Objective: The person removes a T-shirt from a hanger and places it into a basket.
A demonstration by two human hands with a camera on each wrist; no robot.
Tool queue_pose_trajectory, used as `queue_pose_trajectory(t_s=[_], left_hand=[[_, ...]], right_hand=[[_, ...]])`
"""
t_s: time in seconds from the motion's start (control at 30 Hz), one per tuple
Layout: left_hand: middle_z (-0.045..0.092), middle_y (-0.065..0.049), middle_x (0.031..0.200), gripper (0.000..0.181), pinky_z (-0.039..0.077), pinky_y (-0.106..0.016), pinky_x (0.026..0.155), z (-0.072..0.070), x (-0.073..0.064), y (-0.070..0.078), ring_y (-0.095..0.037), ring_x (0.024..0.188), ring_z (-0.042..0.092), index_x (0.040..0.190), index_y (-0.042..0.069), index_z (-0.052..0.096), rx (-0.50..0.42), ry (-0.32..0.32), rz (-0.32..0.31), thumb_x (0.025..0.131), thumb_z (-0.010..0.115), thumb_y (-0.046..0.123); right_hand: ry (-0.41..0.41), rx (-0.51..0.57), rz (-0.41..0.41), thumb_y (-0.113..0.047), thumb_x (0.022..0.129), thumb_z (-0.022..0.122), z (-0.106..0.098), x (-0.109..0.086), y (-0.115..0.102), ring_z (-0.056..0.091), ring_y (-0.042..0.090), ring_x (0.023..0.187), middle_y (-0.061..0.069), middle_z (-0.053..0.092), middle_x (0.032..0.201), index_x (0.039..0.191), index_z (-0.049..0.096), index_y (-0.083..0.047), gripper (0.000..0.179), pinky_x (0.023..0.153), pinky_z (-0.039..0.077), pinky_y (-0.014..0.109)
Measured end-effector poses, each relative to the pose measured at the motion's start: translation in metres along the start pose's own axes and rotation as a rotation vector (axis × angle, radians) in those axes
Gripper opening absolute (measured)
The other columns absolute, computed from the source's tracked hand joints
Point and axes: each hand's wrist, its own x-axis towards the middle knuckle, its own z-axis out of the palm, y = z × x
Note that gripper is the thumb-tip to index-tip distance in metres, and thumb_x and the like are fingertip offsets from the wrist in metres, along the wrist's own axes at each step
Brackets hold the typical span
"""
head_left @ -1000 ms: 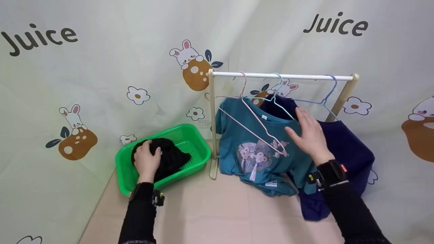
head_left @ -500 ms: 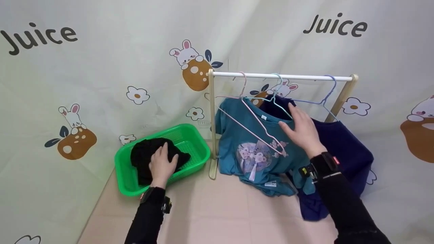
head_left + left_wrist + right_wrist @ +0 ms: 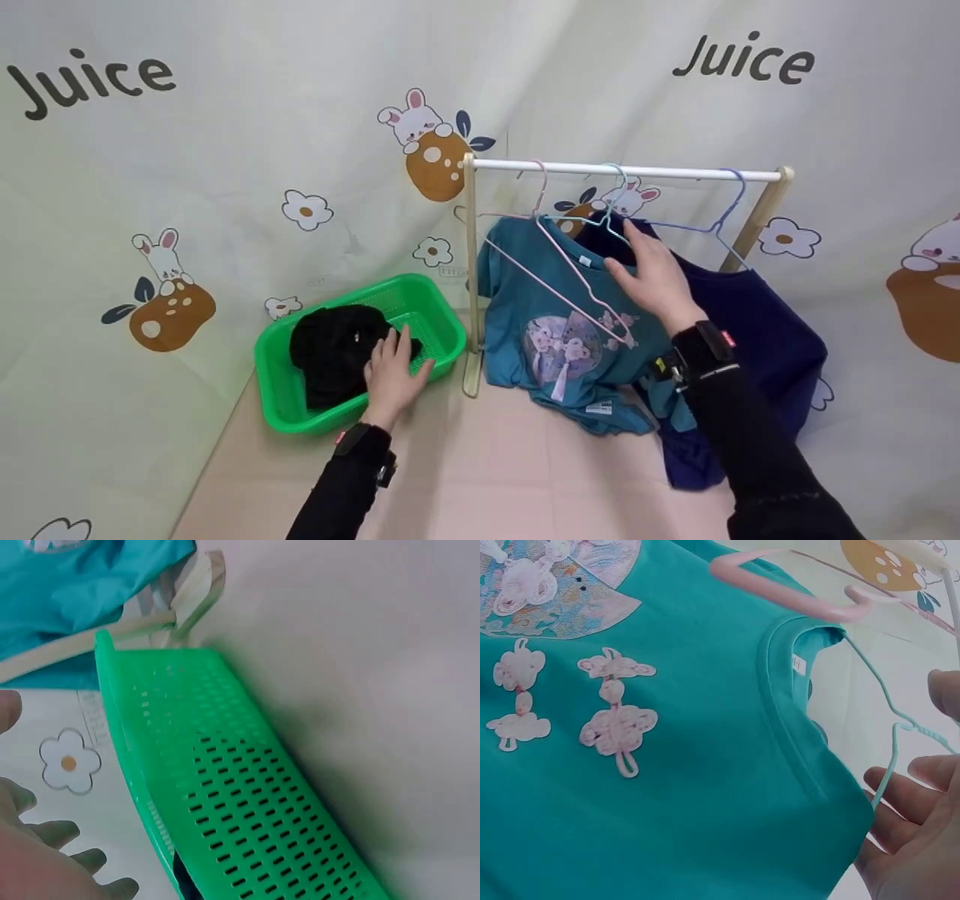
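A person's left hand [image 3: 394, 379], fingers spread and grasping nothing, hovers over the near rim of a green basket [image 3: 315, 424] on the desk [image 3: 495, 480]; black clothing [image 3: 330, 352] lies inside. The right hand [image 3: 656, 281], fingers extended and unclenched, is by the shoulder of a teal shirt [image 3: 517, 300] on a mint hanger [image 3: 930, 733]; contact is unclear. Behind hangs a navy shirt [image 3: 757, 337] on the same rack [image 3: 577, 166], before a printed curtain [image 3: 262, 135].

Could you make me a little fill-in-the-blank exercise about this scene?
1. The basket is coloured ____.
2. The garment lying inside it is ____.
3. The only hanger without clothing is ____.
4. The hand at the basket is the person's ____ one.

Missing words: green; black; pink; left.
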Motion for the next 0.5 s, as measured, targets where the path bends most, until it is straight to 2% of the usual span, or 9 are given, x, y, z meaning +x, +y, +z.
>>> queue_pose_trajectory(t_s=[0.1, 0.2, 0.33, 0.43, 0.5], left_hand=[[0.031, -0.026, 0.155, 0.076, 0.023, -0.07, 0.105, 0.007, -0.004, 0.007, -0.048, 0.141, 0.025, 0.154, 0.006, 0.033, 0.018, -0.001, 0.043, 0.093, 0.067, 0.038], [0.031, -0.025, 0.155, 0.078, 0.022, -0.069, 0.106, 0.013, -0.008, 0.013, -0.047, 0.141, 0.024, 0.154, 0.007, 0.033, 0.023, -0.002, 0.084, 0.093, 0.068, 0.039], [0.03, -0.025, 0.155, 0.08, 0.023, -0.07, 0.105, 0.02, -0.013, 0.022, -0.048, 0.141, 0.025, 0.154, 0.008, 0.034, 0.03, 0.001, 0.144, 0.09, 0.07, 0.04], [0.03, -0.025, 0.156, 0.082, 0.022, -0.071, 0.105, 0.025, -0.016, 0.03, -0.048, 0.141, 0.024, 0.154, 0.009, 0.034, 0.036, -0.009, 0.181, 0.089, 0.071, 0.04], [0.029, -0.024, 0.156, 0.083, 0.022, -0.07, 0.106, 0.029, -0.018, 0.035, -0.048, 0.141, 0.024, 0.155, 0.009, 0.033, 0.043, -0.024, 0.207, 0.088, 0.072, 0.04]], right_hand=[[-0.027, 0.013, 0.033, -0.041, 0.101, 0.054, 0.0, 0.004, -0.004, 0.031, 0.042, 0.141, 0.024, 0.032, 0.155, 0.157, 0.024, -0.004, 0.073, 0.114, 0.023, 0.056], [-0.039, 0.053, 0.067, -0.036, 0.102, 0.055, 0.001, 0.008, -0.008, 0.039, 0.041, 0.136, 0.025, 0.036, 0.152, 0.157, 0.024, -0.004, 0.071, 0.112, 0.028, 0.056], [-0.028, 0.108, 0.085, -0.026, 0.102, 0.055, 0.001, 0.013, -0.013, 0.056, 0.038, 0.118, 0.027, 0.049, 0.138, 0.154, 0.027, 0.001, 0.065, 0.103, 0.041, 0.052], [-0.017, 0.136, 0.08, -0.021, 0.103, 0.053, 0.0, 0.016, -0.016, 0.057, 0.037, 0.106, 0.028, 0.054, 0.128, 0.151, 0.032, 0.005, 0.058, 0.098, 0.044, 0.05], [-0.016, 0.146, 0.076, -0.018, 0.104, 0.05, -0.001, 0.017, -0.018, 0.055, 0.038, 0.11, 0.029, 0.054, 0.129, 0.148, 0.037, 0.007, 0.052, 0.1, 0.041, 0.051]])
